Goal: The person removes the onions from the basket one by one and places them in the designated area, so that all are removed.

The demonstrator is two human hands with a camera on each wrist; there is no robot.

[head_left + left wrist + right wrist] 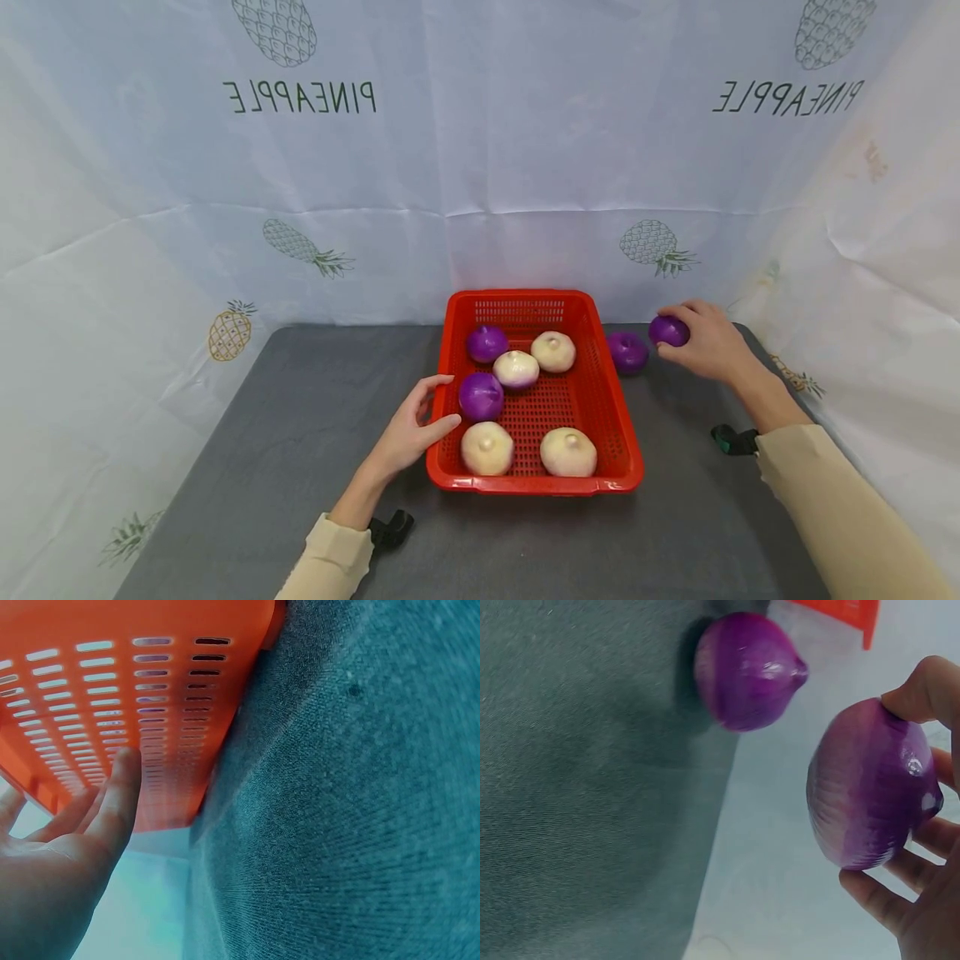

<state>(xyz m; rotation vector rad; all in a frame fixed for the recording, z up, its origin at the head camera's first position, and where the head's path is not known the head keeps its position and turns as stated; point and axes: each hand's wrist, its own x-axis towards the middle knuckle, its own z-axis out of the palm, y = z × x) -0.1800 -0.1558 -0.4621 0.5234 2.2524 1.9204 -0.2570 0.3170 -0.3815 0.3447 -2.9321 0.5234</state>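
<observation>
Fingers of the left hand (408, 429) are relaxed and parted at the left wall of the red basket (534, 485); whether they bear on it cannot be told. Fingers of the right hand (707, 340), beyond the basket's right wall near its far end, grasp the held onion (667, 331), which is purple and appears clear of the surface (322, 433), with the thumb opposing the fingertips. Contact should span the widest girth under light, even pressure: the skin is glossy and probably slippery.

Obstruction: a second purple onion (628, 353) sits just outside the basket's right wall, between that wall and the held onion. Any movement toward the basket should clear both this onion and the rim.

Basket contents, near to far: a near-left pale onion (487, 450) and near-right pale onion (568, 452); a left-wall purple onion (481, 397); a two-tone onion (516, 370); a far-right pale onion (553, 352); a far-left purple onion (487, 344). Printed cloth (517, 150) hangs behind the basket.
</observation>
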